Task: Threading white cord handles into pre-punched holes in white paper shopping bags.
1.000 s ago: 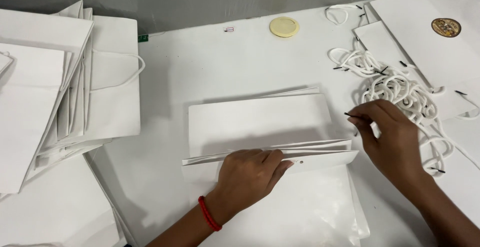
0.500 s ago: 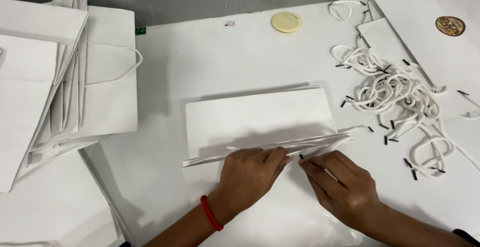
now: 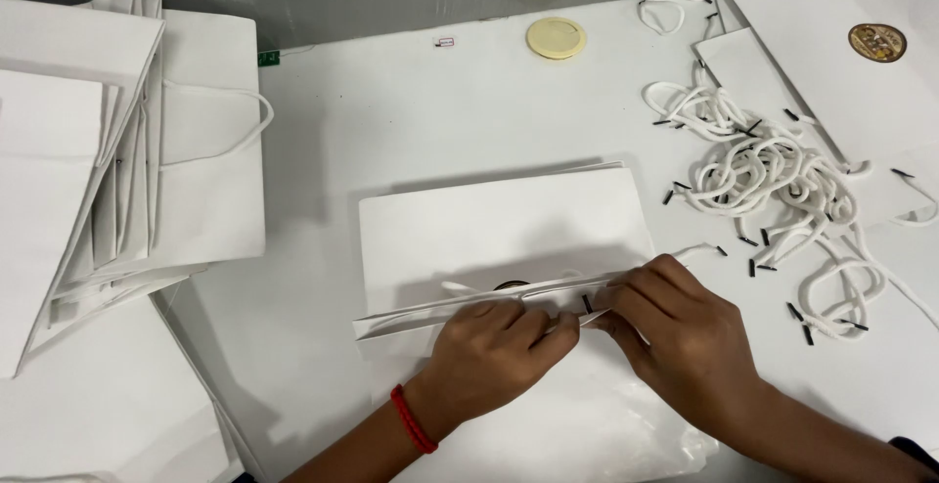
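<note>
Both hands meet at the near edge of a flat white paper bag [image 3: 504, 234] mid-table. The left hand [image 3: 489, 361] pins the edge while the right hand [image 3: 685, 336] pinches a white cord [image 3: 587, 299], apparently threading it; its black tip needs steady guiding.

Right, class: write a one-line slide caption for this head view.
Left hand and right hand thread a white cord into a flat white paper bag.

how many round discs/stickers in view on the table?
2: a pale yellow round disc at the table's far edge, top centre, and a brown-and-gold round sticker on a white sheet, top right. Others may be hidden.
</note>
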